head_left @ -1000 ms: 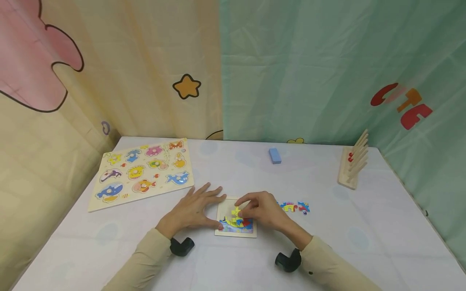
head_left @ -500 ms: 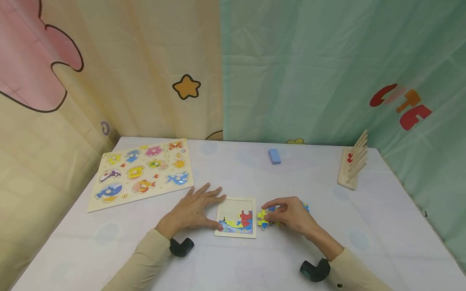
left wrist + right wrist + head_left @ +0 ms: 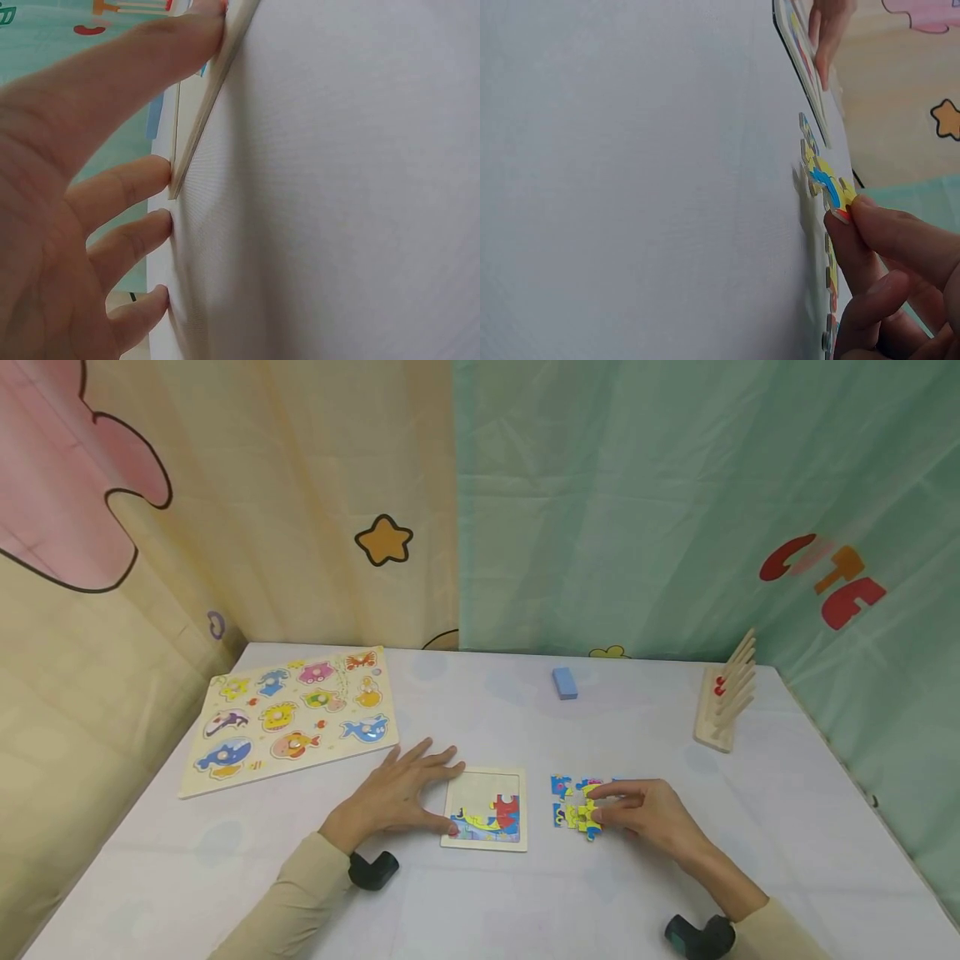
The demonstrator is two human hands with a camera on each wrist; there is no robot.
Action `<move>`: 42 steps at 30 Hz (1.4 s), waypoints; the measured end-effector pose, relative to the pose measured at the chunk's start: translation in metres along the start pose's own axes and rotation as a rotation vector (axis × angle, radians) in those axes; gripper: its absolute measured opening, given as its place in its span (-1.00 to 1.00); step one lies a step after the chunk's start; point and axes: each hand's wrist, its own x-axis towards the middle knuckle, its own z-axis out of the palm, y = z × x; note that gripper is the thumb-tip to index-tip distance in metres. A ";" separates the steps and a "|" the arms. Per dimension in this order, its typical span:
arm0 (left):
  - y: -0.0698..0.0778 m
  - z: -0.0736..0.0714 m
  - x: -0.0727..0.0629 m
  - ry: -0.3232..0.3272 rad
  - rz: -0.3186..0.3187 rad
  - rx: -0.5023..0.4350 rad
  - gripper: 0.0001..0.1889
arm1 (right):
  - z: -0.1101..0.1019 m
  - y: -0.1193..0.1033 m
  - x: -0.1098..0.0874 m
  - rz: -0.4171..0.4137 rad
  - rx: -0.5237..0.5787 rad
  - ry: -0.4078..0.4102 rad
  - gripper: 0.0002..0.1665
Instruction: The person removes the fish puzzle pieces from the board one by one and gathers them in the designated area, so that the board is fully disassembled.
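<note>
A small wooden jigsaw tray (image 3: 472, 783) lies in front of me, with blue, yellow and red pieces (image 3: 487, 829) along its bottom and lower right side. My left hand (image 3: 393, 797) spreads its fingers at the tray's left side. Its thumb presses the lower left corner and the index fingertip is at the upper left one; in the left wrist view the thumb (image 3: 135, 67) lies over the tray's edge. My right hand (image 3: 648, 818) pinches a mostly yellow jigsaw piece (image 3: 832, 187) between thumb and index finger, close over several loose jigsaw pieces (image 3: 560, 786), some hidden behind that hand.
A large peg puzzle board (image 3: 258, 752) with sea animals lies at the left. At the back stands a blue block (image 3: 566, 683). On the right is a wooden base with slanted pegs (image 3: 712, 727) and red beads. Curtains (image 3: 637, 527) hang behind the white table (image 3: 480, 910).
My right hand has lifted the yellow piece off the tray area and carried it right, over the loose pieces. The left hand has stayed at the tray.
</note>
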 end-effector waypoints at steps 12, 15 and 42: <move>-0.001 0.000 0.000 0.006 0.005 -0.003 -0.09 | -0.006 0.002 0.000 -0.022 -0.161 0.048 -0.67; -0.001 0.001 0.000 0.006 0.007 -0.002 -0.10 | -0.006 0.000 -0.001 -0.039 -0.200 0.061 -0.72; 0.000 0.000 -0.001 0.005 0.014 0.004 -0.11 | -0.005 -0.002 0.001 -0.098 -0.262 0.091 -0.87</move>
